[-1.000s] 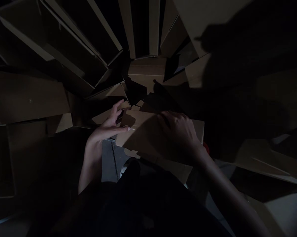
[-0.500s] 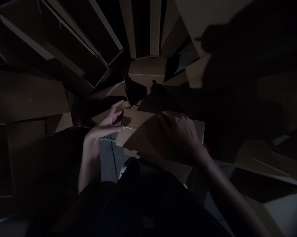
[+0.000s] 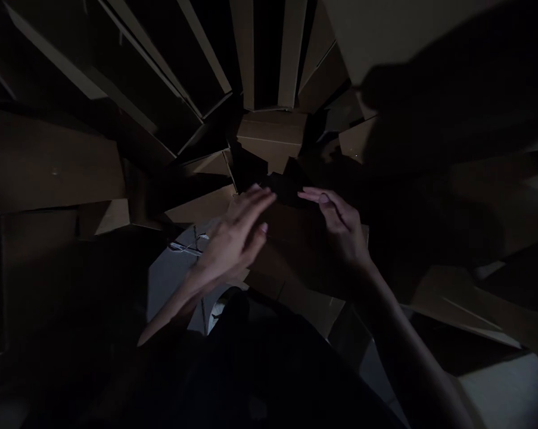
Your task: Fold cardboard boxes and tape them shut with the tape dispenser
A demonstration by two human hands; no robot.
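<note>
A cardboard box lies in front of my legs, its top mostly in shadow. Over its left part is my left hand, fingers stretched out and holding nothing. My right hand hovers at the box's right side with fingers extended and nothing in its grasp. Whether either hand touches the cardboard I cannot tell in this dim light.
Cardboard boxes surround me: a large one at the left, tall open ones at the back, and an open-flapped one at the right. A thin pale strap lies on the grey floor.
My left hand has moved right, from the box's left edge to above its top. My right hand has lifted from its flat hold and turned, fingers now pointing left.
</note>
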